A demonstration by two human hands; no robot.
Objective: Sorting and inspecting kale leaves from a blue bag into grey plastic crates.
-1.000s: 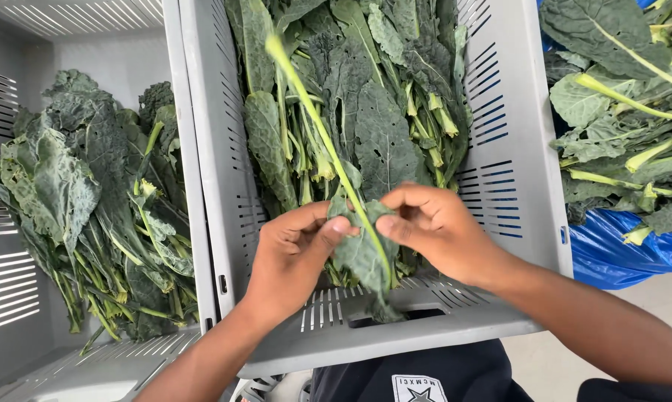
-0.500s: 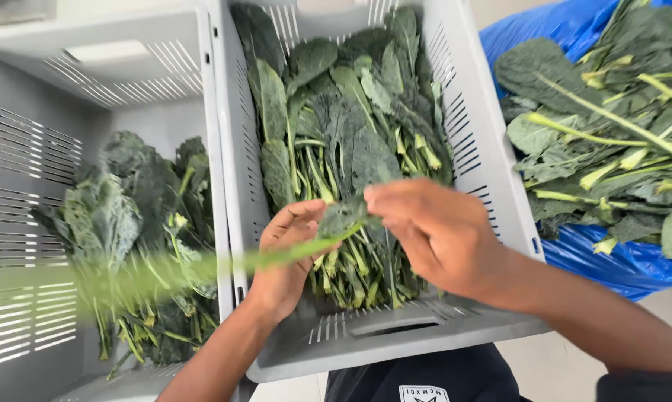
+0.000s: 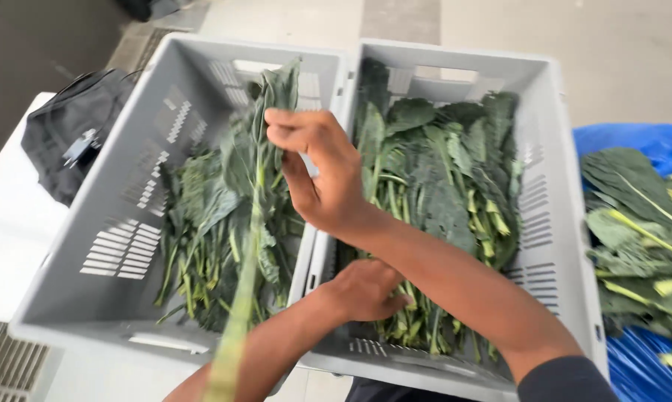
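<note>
Right hand [image 3: 321,179] raised over the seam between two grey plastic crates, fingers curled and pinched on the upper blade of a single leafy green stalk [image 3: 258,223]. Stalk hanging near upright over the left crate [image 3: 90,246], dark crinkled blade at top beside the fingertips, pale yellow-green stem running down and blurring toward the near edge of the frame. Blade puckered and matte, deep green; stem smooth, much lighter, thickening downward. Left hand [image 3: 366,290] low in the right crate [image 3: 559,246], crossed beneath the right forearm, fingers bent down onto the stem ends of the greens packed there [image 3: 440,193]; whether gripping any stem, cannot tell. Right crate filled with the same leaves laid lengthwise, stems toward the wearer. Left crate holding a looser heap of greens [image 3: 202,246], slotted walls bare above it. Further greens [image 3: 641,223] on blue plastic sheeting [image 3: 626,141] at far right. Black bag [image 3: 75,134] on a white surface left of the crates.
</note>
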